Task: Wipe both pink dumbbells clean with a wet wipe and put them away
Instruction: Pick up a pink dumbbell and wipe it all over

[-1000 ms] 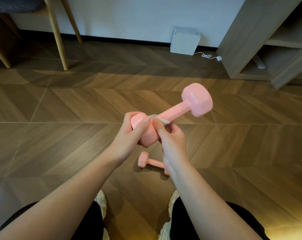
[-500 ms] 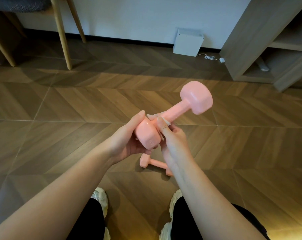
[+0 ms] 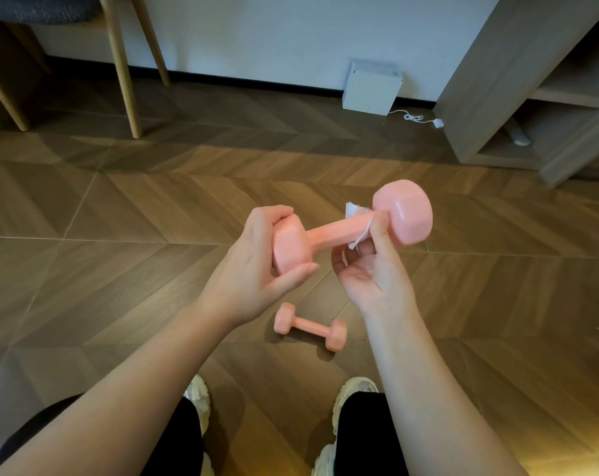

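Pink and glossy, a coated dumbbell with blocky heads (image 3: 339, 230) is held in the air between the two grips, tilted so that its far head rises beyond the right grip. The left grip (image 3: 253, 266) is curled round the near head, with fingers over the top and the thumb under its lower edge. The right grip (image 3: 373, 269) is narrow: thumb and fingers pinch a small crumpled white wet wipe (image 3: 354, 211) against the handle, just where the handle meets the far head. A tuft of the wipe sticks out above the handle and a thin edge trails below it, on the palm side.

Beneath both grips, nearer the person, a second pink dumbbell of the same shape (image 3: 310, 327) lies on its side on the brown herringbone wood floor (image 3: 119, 269), touched by neither grip. Closer still to the person are two cream sneakers (image 3: 354, 389) below black trouser legs.

Far beyond the right grip a white square box (image 3: 372, 87) leans at the wall, with a white cable (image 3: 414, 117) coiled beside it, and further right a grey-brown wooden shelf unit (image 3: 490, 80). Beyond the left grip stand light wooden chair legs (image 3: 121, 63).
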`<move>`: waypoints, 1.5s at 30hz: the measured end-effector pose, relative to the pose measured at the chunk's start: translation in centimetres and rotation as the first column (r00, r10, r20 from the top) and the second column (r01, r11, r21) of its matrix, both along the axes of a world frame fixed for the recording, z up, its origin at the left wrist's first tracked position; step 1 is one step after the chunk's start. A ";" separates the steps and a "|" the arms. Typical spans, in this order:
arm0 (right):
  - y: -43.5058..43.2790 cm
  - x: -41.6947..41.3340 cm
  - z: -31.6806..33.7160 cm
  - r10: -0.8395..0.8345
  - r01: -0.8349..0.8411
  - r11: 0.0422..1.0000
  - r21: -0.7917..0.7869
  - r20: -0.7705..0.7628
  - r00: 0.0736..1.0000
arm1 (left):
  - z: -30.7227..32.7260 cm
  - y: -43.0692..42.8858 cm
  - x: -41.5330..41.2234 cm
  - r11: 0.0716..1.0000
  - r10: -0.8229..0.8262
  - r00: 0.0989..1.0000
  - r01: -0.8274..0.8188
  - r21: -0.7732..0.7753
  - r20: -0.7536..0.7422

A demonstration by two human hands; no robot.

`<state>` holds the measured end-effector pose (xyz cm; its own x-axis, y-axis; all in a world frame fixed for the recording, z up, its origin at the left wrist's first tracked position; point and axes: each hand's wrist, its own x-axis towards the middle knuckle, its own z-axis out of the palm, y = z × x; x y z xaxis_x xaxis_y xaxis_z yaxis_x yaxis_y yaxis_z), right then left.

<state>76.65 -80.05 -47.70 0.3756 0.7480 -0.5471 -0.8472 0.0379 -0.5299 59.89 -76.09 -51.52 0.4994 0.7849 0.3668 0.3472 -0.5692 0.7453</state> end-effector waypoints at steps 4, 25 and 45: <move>0.1 0.0 0.2 -0.002 0.004 1.000 0.031 -0.075 0.997 | 0.3 0.3 -0.2 0.978 -0.036 0.999 0.029 0.206 0.028; -0.7 -0.5 0.3 0.126 -0.154 0.966 0.205 0.143 0.982 | 2.8 1.1 -0.5 0.049 0.184 0.927 0.325 -0.945 0.328; -1.3 -4.1 -1.1 0.233 -0.212 0.972 -0.096 0.396 0.888 | 1.1 0.1 0.7 0.852 0.065 0.943 0.118 -0.511 0.326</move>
